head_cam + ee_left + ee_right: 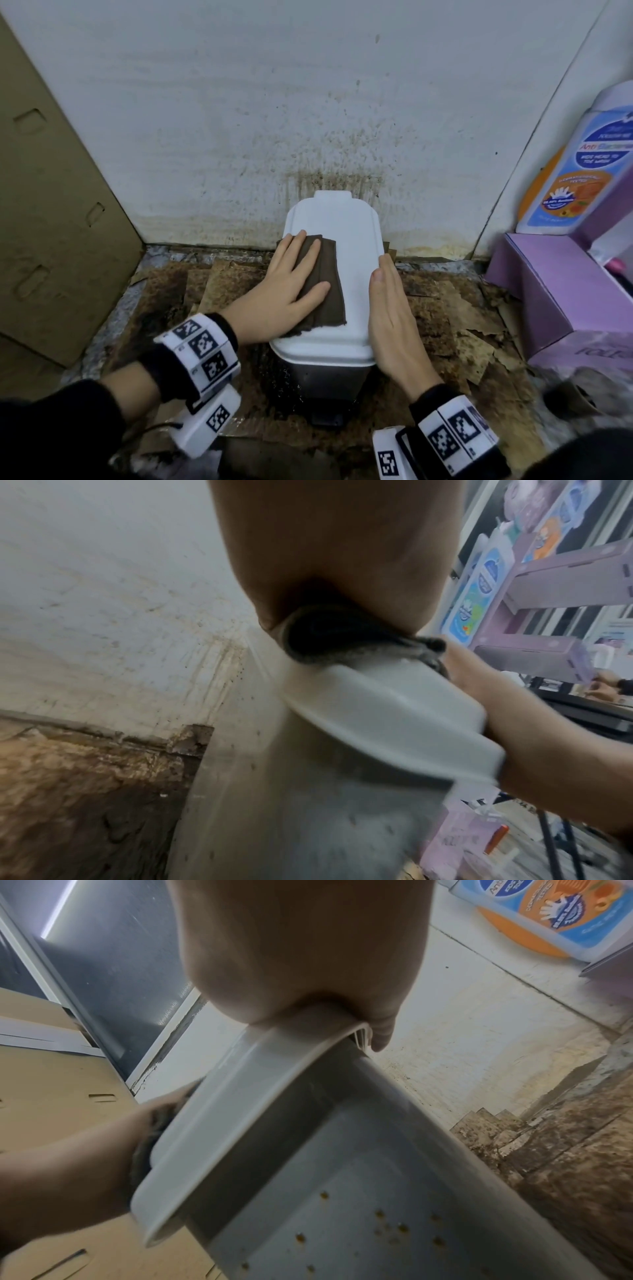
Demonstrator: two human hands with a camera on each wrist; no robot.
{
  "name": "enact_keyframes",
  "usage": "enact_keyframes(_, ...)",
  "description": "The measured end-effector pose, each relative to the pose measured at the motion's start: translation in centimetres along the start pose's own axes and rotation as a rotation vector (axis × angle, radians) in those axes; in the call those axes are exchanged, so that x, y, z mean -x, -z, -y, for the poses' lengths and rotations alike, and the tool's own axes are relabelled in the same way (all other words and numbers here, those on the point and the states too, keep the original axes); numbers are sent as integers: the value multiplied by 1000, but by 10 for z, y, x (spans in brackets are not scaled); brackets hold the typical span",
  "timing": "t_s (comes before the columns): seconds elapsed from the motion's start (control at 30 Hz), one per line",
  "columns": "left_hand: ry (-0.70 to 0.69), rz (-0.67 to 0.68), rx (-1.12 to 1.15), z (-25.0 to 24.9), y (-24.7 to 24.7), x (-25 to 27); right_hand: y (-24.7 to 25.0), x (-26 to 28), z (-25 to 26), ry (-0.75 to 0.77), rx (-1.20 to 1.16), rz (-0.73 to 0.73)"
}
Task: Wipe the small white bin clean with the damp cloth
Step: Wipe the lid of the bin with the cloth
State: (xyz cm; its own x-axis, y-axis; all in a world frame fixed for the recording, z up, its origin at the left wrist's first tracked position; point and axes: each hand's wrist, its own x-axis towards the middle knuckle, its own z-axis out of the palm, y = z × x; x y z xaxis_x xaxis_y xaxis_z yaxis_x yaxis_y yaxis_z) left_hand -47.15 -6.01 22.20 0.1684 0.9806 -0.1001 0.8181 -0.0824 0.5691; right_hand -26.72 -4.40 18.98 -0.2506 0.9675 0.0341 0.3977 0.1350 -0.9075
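Fingers (pixel 310 251) of left hand (pixel 284 291) spread flat, pressing folded brown cloth (pixel 325 284) onto lid of small white pedal bin (pixel 346 240). Right hand (pixel 390 322) straight-fingered, pressed together along lid's right edge. Bin against stained wall (pixel 239 120), on dirty floor (pixel 445 308).

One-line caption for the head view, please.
Left hand presses a folded brown cloth flat on the white bin's lid while the right hand steadies the lid's edge.
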Motion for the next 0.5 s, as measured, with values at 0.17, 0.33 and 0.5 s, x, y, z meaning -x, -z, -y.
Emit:
enact_keyframes(0.17,12,87,-54,17,25,-48,1,1,1,-12,-20,12)
enact_keyframes(0.33,45,83,-136,22,39,-88,2,-1,-1,-17,-32,20)
enact_keyframes(0.5,82,68,-177,24,47,-110,3,-1,1,-26,-43,22)
